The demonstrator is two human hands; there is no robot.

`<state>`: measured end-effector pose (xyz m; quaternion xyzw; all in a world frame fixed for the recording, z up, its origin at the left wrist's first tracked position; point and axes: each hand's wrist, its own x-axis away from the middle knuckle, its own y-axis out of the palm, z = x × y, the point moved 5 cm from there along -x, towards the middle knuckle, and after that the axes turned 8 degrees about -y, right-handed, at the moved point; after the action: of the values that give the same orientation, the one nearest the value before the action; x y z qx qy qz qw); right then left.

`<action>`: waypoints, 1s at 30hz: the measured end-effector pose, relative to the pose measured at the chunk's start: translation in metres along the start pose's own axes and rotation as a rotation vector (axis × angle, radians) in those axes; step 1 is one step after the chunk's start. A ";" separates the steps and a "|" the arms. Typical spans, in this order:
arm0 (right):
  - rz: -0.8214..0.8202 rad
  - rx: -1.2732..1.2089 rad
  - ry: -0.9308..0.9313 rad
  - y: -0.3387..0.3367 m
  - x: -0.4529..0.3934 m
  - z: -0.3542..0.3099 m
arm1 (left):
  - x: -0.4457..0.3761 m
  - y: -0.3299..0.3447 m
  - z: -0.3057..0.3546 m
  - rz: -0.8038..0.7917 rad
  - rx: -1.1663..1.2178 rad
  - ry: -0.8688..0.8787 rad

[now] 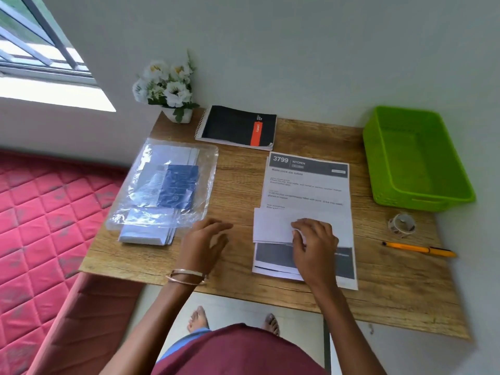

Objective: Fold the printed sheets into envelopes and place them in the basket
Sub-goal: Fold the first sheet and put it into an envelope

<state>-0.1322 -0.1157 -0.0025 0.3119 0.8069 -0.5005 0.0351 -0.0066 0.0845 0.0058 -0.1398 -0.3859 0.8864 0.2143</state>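
Note:
A stack of printed sheets [305,185] with a dark "3799 KITCHEN" header lies on the wooden table [238,169] in front of me. The top sheet's near edge is folded up into a white flap [273,226]. My right hand [313,247] presses down on that flap with curled fingertips. My left hand [208,242] hovers over the table just left of the sheets, fingers relaxed and holding nothing. A clear plastic pack of white envelopes [165,190] lies at the left. The green basket [414,158] stands at the far right with nothing visible inside.
A black spiral notebook [238,127] and a pot of white flowers [169,87] sit at the back edge. A tape roll [401,224] and an orange pen [418,249] lie at the right. A pink mattress [43,226] is left of the table.

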 end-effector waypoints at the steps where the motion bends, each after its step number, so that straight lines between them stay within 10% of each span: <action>1: -0.008 -0.031 -0.039 0.006 0.000 -0.017 | 0.005 -0.012 -0.013 0.044 -0.023 -0.006; 10: -0.297 -0.224 -0.460 0.090 -0.003 -0.152 | 0.031 -0.093 -0.115 0.258 -0.354 -0.066; 30: -0.441 -0.448 -0.238 0.126 -0.011 -0.212 | 0.007 -0.124 -0.181 0.106 -0.172 -0.180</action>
<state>-0.0016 0.0934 0.0072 0.0537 0.9352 -0.3389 0.0875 0.0958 0.2764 -0.0223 -0.0977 -0.4702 0.8690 0.1190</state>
